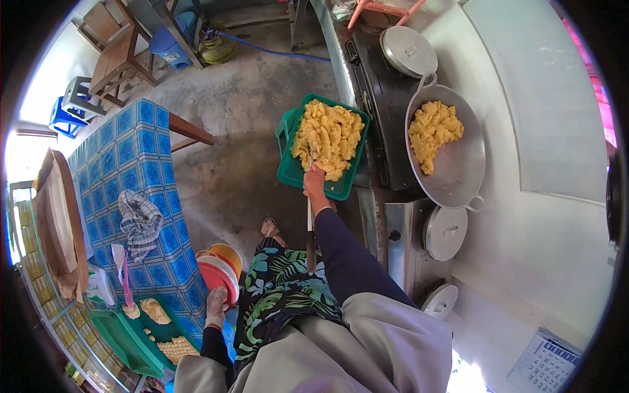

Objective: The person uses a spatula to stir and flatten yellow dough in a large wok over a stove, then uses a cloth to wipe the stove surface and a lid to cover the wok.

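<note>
We see the right hand [314,181] with fingers closed on the near rim of a green plastic tray [288,171] heaped with yellow dough pieces [329,135], beside a wide grey metal wok [458,164]. The left hand [216,306] rests at the blue-checked tabletop [141,147] edge, fingers loosely curled, holding nothing we can make out.

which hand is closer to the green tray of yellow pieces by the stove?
Right. The right hand grips the near edge of the green tray of yellow pieces. The left hand hangs low at the person's side, beside the blue-tiled table, well away from it.
</note>
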A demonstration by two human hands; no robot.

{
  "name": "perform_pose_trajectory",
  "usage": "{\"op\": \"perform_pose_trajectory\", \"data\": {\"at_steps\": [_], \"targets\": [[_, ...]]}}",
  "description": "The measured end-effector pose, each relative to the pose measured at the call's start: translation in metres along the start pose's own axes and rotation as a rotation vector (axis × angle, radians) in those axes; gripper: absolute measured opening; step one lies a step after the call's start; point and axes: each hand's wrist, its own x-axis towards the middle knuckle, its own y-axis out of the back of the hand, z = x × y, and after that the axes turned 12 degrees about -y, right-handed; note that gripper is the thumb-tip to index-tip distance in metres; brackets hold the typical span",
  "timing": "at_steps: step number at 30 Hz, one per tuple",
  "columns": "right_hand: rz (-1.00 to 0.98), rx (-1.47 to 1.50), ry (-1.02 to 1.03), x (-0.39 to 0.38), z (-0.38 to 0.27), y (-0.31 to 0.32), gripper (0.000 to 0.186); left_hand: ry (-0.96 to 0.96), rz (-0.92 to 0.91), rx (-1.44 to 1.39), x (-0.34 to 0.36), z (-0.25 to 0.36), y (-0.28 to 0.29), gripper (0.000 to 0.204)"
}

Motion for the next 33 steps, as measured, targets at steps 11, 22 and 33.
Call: {"op": "perform_pose_trajectory", "data": {"at_steps": [11,22,33], "targets": [[0.112,-0.498,0.272,-0.001,0.050,0.031,0.033,-0.004,-0.024,0.042,0.004,0.004,-0.001,0.043],[0.267,-0.513,0.309,-0.028,0.041,0.095,0.033,-0.101,-0.064,0.055,0.009,0.016,-0.014,0.041],[0.166,-0.126,0.289,-0.016,0.095,0.121,0.016,-0.036,-0.015,0.110,-0.010,0.011,-0.009,0.038]]}}
